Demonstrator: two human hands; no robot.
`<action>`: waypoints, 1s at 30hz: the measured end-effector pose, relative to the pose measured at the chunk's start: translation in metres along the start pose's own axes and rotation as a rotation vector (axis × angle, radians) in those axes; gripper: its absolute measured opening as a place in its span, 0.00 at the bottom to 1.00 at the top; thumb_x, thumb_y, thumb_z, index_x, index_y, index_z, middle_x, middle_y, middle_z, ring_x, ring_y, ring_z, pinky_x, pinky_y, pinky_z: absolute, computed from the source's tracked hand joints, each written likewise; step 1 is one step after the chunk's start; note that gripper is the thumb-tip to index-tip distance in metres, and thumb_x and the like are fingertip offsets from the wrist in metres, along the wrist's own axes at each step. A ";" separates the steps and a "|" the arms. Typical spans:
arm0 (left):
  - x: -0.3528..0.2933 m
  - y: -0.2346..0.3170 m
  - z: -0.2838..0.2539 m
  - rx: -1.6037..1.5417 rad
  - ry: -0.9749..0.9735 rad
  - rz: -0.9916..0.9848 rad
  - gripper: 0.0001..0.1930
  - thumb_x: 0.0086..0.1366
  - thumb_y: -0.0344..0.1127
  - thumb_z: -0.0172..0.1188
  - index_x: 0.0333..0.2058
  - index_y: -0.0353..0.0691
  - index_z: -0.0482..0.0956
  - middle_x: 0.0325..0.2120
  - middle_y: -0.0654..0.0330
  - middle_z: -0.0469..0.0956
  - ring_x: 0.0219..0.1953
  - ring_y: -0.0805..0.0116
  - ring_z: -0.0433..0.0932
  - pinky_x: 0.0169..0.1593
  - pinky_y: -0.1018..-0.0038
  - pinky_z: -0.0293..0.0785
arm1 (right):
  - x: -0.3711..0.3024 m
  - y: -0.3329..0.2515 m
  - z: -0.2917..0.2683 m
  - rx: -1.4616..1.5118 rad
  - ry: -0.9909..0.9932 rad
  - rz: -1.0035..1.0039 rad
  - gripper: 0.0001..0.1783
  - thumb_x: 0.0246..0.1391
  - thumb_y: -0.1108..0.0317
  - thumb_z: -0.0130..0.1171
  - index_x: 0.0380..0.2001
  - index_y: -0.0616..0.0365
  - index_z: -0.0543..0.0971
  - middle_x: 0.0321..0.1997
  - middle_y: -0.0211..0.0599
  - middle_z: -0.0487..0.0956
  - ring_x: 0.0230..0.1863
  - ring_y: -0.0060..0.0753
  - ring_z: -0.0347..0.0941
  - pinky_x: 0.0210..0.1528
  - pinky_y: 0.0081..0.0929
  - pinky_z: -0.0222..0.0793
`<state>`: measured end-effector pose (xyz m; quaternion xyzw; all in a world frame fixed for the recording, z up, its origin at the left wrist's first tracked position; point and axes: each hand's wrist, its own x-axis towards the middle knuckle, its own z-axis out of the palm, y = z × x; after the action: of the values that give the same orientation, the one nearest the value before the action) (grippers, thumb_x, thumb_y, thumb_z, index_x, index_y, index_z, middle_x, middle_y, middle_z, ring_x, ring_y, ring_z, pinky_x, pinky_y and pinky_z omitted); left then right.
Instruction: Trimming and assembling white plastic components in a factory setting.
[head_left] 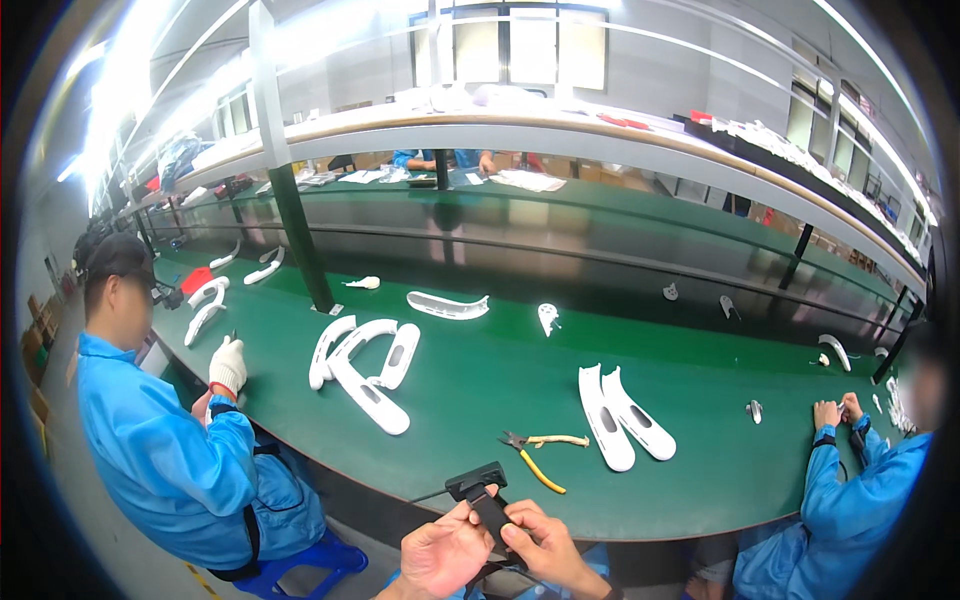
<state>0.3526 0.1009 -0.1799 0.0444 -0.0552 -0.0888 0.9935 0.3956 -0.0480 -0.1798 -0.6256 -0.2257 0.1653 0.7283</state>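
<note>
At the front edge of the green bench, my left hand (438,553) is turned palm up, its fingertips against a small black boxy device (476,481) with a thin cable. My right hand (546,547) closes on the wide black strap (492,515) hanging from that device, thumb on top. Just beyond my hands lie cutting pliers (540,472), one handle yellow and the other paler. To their right rest two long white curved plastic parts (608,425), side by side. Left of the pliers is a cluster of similar white curved parts (368,395), some overlapping.
A co-worker in blue (170,430) sits at left, one hand in a white glove; another person in blue (860,490) works at right. A dark post (303,240) rises from the bench under a long shelf (600,133). Small white pieces (548,318) lie farther back.
</note>
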 end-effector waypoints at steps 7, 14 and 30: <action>0.007 -0.006 0.021 0.302 -0.033 0.089 0.31 0.52 0.30 0.52 0.55 0.26 0.57 0.56 0.46 0.60 0.59 0.54 0.58 0.62 0.63 0.49 | 0.004 0.001 -0.008 -0.277 -0.024 -0.258 0.09 0.52 0.69 0.55 0.30 0.65 0.74 0.35 0.36 0.72 0.42 0.33 0.67 0.45 0.27 0.60; 0.030 0.000 -0.004 1.289 -0.058 0.519 0.24 0.57 0.17 0.46 0.55 0.28 0.62 0.60 0.44 0.51 0.63 0.58 0.51 0.60 0.69 0.54 | 0.004 -0.016 -0.004 -0.562 0.040 -0.526 0.08 0.48 0.71 0.57 0.32 0.62 0.75 0.39 0.38 0.75 0.52 0.44 0.66 0.51 0.34 0.57; 0.081 -0.007 0.014 0.615 0.213 0.257 0.39 0.64 0.45 0.49 0.63 0.56 0.30 0.63 0.48 0.37 0.63 0.48 0.45 0.61 0.53 0.52 | -0.010 -0.015 0.023 -0.684 0.146 -0.589 0.07 0.44 0.72 0.57 0.25 0.62 0.70 0.28 0.42 0.68 0.32 0.46 0.63 0.34 0.38 0.57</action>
<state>0.4289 0.0780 -0.1580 0.3432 0.0193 0.0627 0.9370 0.3747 -0.0367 -0.1634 -0.7493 -0.3835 -0.1772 0.5100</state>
